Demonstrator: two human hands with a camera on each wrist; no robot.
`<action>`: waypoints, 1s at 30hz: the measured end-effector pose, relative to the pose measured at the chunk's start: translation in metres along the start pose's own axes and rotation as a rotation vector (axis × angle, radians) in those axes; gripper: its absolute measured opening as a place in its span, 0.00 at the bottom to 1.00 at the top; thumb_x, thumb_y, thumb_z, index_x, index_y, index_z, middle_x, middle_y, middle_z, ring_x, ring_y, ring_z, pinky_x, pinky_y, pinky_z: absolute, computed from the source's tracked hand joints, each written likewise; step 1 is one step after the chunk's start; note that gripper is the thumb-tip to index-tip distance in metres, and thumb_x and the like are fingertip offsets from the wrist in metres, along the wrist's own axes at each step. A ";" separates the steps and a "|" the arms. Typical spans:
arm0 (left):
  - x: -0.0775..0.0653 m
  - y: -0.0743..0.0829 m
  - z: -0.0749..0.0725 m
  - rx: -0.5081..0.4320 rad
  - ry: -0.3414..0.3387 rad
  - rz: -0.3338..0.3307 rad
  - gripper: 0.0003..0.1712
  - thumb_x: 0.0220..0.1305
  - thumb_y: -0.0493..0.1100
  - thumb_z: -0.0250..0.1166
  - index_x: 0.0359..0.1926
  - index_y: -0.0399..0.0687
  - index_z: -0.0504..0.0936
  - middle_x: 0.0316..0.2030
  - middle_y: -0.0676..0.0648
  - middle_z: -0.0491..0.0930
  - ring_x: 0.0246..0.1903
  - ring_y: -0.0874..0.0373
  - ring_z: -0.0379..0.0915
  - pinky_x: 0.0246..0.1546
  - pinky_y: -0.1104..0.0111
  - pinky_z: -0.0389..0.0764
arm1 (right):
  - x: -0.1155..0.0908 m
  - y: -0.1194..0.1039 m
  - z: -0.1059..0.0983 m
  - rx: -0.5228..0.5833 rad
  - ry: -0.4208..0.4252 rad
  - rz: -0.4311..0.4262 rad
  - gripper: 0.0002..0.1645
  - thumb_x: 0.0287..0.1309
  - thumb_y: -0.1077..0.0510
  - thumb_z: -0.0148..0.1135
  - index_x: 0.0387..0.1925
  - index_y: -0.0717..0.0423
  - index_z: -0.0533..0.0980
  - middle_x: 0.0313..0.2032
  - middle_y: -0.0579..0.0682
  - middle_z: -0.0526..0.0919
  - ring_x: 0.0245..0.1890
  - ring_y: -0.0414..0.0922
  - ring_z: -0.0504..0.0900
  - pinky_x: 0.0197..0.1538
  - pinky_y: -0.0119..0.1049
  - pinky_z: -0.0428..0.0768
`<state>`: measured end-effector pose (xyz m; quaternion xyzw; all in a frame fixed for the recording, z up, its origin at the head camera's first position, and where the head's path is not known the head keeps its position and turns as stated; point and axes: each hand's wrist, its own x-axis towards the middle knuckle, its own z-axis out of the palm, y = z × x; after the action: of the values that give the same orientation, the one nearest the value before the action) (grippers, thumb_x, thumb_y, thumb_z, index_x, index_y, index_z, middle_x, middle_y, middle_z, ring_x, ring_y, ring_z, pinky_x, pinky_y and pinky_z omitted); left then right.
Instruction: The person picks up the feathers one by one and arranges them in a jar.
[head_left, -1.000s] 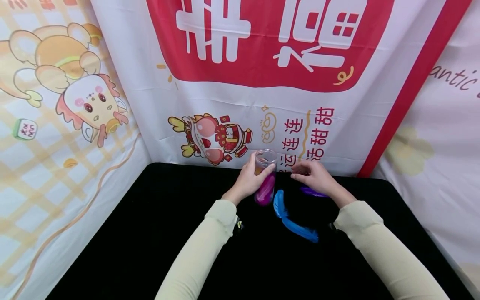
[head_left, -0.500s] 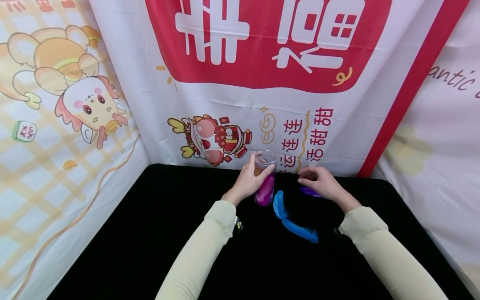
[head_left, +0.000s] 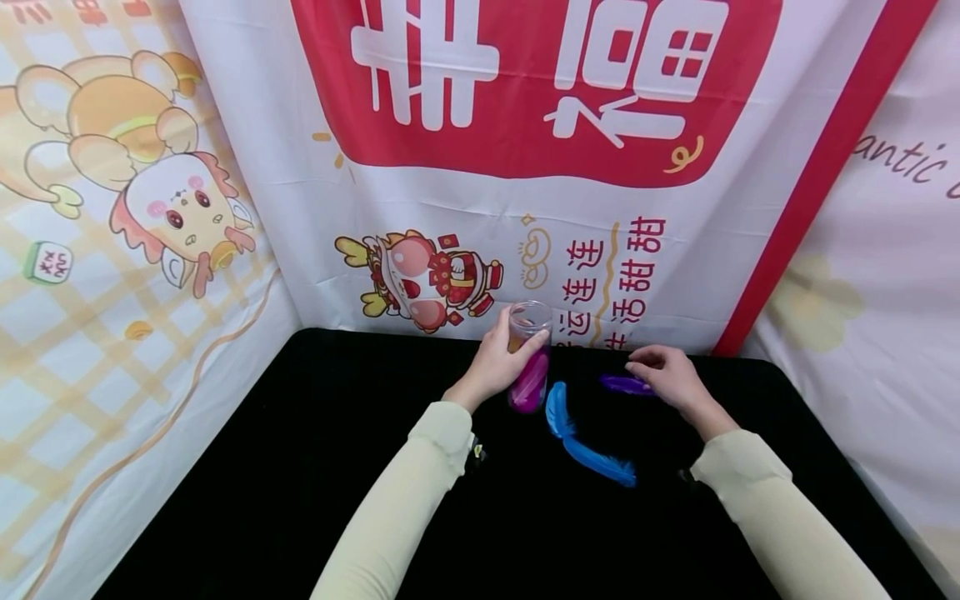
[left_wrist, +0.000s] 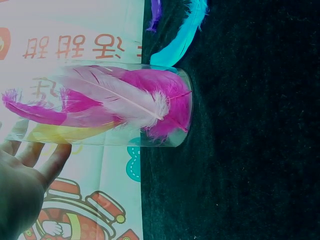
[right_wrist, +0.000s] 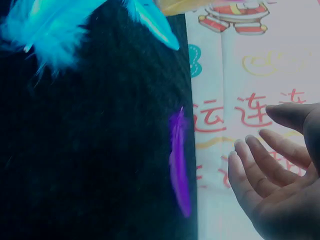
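Observation:
A clear cylindrical jar (head_left: 531, 379) stands upright near the back edge of the table, with pink, white and yellow feathers (left_wrist: 115, 95) inside. My left hand (head_left: 497, 358) grips its upper side, thumb and fingers curled round it. To the right, my right hand (head_left: 667, 375) is above a purple feather (head_left: 627, 384) lying on the black cloth; in the right wrist view its loosely bent fingers (right_wrist: 267, 170) hold nothing and stay apart from that feather (right_wrist: 179, 165). Two blue feathers (head_left: 596, 460) lie end to end just right of the jar.
A black cloth (head_left: 337, 467) covers the table. Right behind its back edge hangs a white and red printed banner (head_left: 450, 200), close to both hands. Patterned cloth walls (head_left: 135, 350) rise on the left and right.
My right hand has moved to the right and slightly toward me, away from the jar, uncovering more of the purple feather. My left hand and the jar have stayed in place.

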<state>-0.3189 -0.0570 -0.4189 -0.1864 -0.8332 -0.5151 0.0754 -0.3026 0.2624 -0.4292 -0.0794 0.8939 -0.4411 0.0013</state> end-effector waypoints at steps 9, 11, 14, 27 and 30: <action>-0.001 0.000 0.000 0.001 -0.001 0.006 0.43 0.69 0.70 0.60 0.74 0.56 0.58 0.60 0.48 0.77 0.61 0.56 0.73 0.67 0.56 0.71 | -0.009 0.028 -0.005 -0.003 0.047 0.103 0.24 0.73 0.53 0.60 0.58 0.68 0.77 0.53 0.66 0.82 0.44 0.58 0.83 0.43 0.45 0.85; -0.001 0.000 0.000 -0.002 -0.002 0.006 0.43 0.69 0.70 0.60 0.75 0.55 0.58 0.60 0.47 0.77 0.61 0.55 0.73 0.67 0.56 0.71 | -0.010 0.031 -0.005 -0.019 0.063 0.130 0.23 0.73 0.53 0.60 0.57 0.68 0.78 0.53 0.66 0.82 0.44 0.58 0.83 0.41 0.41 0.84; -0.001 0.002 0.000 0.000 0.001 0.004 0.44 0.70 0.69 0.60 0.75 0.54 0.58 0.60 0.47 0.77 0.62 0.55 0.73 0.67 0.56 0.71 | -0.012 0.036 -0.006 -0.027 0.080 0.178 0.23 0.73 0.53 0.59 0.57 0.68 0.77 0.53 0.66 0.81 0.43 0.58 0.83 0.38 0.38 0.83; 0.000 0.000 0.000 0.007 0.000 -0.001 0.42 0.69 0.70 0.59 0.74 0.57 0.58 0.60 0.47 0.77 0.61 0.55 0.74 0.66 0.56 0.71 | -0.015 0.051 0.001 0.064 0.073 0.325 0.33 0.72 0.56 0.58 0.65 0.80 0.64 0.53 0.72 0.80 0.36 0.43 0.87 0.39 0.35 0.85; 0.000 0.000 0.000 0.010 0.001 0.004 0.42 0.70 0.70 0.59 0.74 0.57 0.58 0.60 0.48 0.77 0.61 0.55 0.74 0.66 0.57 0.72 | -0.014 0.051 0.002 0.133 0.083 0.336 0.34 0.72 0.58 0.57 0.65 0.82 0.61 0.56 0.74 0.78 0.36 0.40 0.87 0.40 0.33 0.85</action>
<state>-0.3191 -0.0571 -0.4189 -0.1873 -0.8354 -0.5110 0.0776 -0.2960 0.2933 -0.4719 0.0894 0.8628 -0.4958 0.0434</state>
